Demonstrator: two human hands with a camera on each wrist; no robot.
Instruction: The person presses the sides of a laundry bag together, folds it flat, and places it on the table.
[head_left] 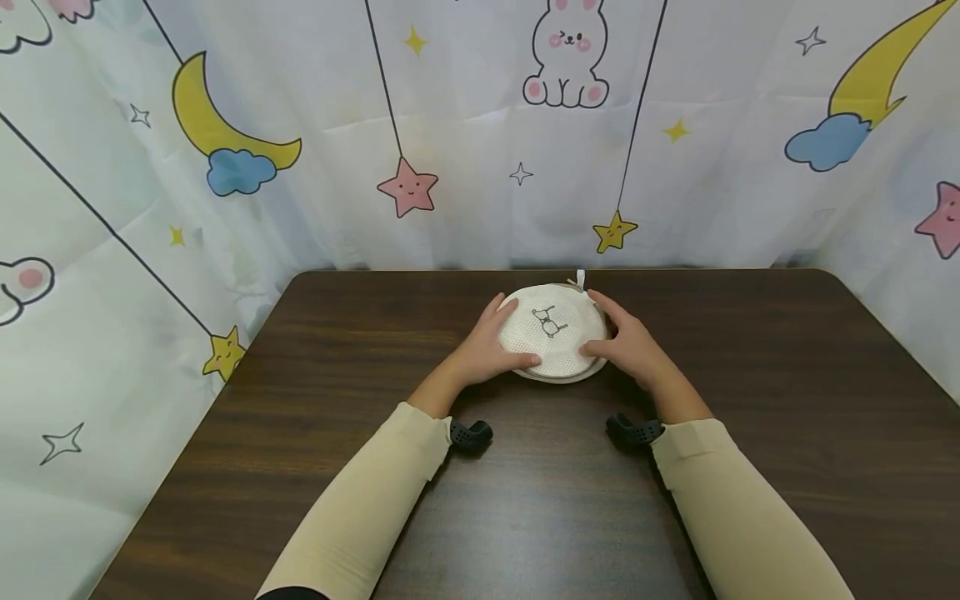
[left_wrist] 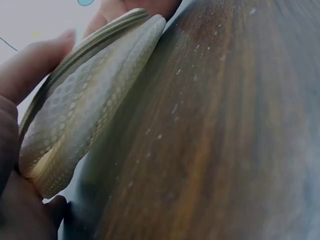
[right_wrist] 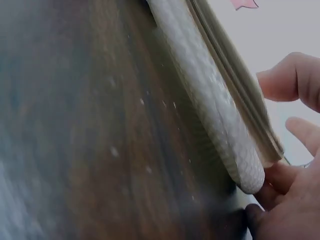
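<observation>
A round, off-white mesh zip pouch [head_left: 555,342] with a small line drawing on top lies toward the far edge of the dark table. My left hand [head_left: 487,346] grips its left side, thumb over the top near the front. At the right side, my right hand [head_left: 633,346] holds the rim, its thumb on the top face. From the left wrist, the pouch [left_wrist: 95,95] shows its zip and quilted, creased side wall, tilted between thumb and fingers. In the right wrist view the fingers [right_wrist: 282,177] touch the lower edge of the pouch [right_wrist: 215,95].
The dark wooden table [head_left: 315,467] reaches back to a white curtain [head_left: 480,100] printed with moons, stars and a rabbit. A small white loop tab [head_left: 581,278] sticks up behind the pouch. Black wrist devices [head_left: 471,437] sit at both cuffs.
</observation>
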